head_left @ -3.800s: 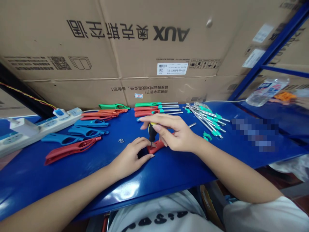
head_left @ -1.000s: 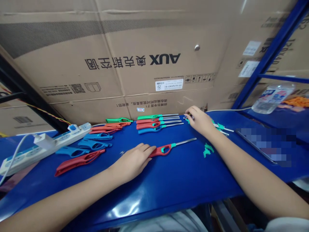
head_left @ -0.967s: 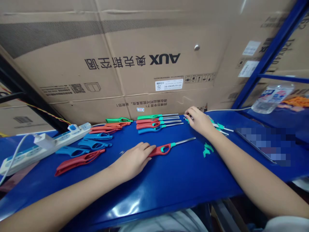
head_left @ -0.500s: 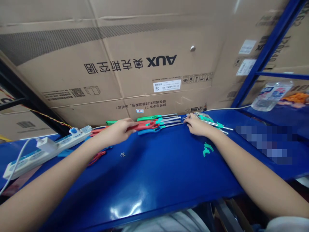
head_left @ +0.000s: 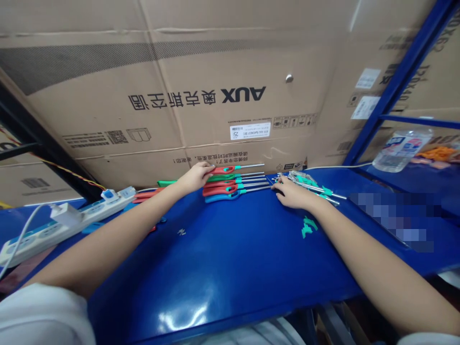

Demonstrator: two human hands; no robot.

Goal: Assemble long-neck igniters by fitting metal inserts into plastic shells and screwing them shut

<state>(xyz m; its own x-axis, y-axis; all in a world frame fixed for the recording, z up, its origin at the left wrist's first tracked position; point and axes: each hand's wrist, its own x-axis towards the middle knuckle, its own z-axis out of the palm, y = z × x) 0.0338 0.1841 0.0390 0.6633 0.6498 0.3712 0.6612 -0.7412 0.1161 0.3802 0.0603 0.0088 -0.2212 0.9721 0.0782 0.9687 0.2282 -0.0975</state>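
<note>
My left hand [head_left: 197, 177] is closed around the handle of a red long-necked lighter [head_left: 225, 170], lifted at the back of the row near the cardboard. Below it several more such lighters lie side by side, rods to the right: a green lighter [head_left: 167, 183], a red lighter [head_left: 212, 191] and a blue lighter [head_left: 219, 198] in front. My right hand [head_left: 293, 192] rests at the rod tips, thumb and index finger apart, with no object visible between them. Beside it lies a pile of metal rods with green parts [head_left: 305, 179]. Loose green pieces [head_left: 308, 227] lie nearer me.
A large cardboard box [head_left: 201, 62] stands behind the blue table [head_left: 230, 258]. At left are a white power strip [head_left: 93, 211] with plugs and more red and blue handles. Tiny pins [head_left: 181, 232] lie in front. A clear plastic bottle [head_left: 400, 151] lies at right by a blue frame post [head_left: 388, 91].
My left hand has moved back and slightly right, raising a red lighter to the back of the row. My right hand has shifted slightly, and its fingers have spread at the rod tips.
</note>
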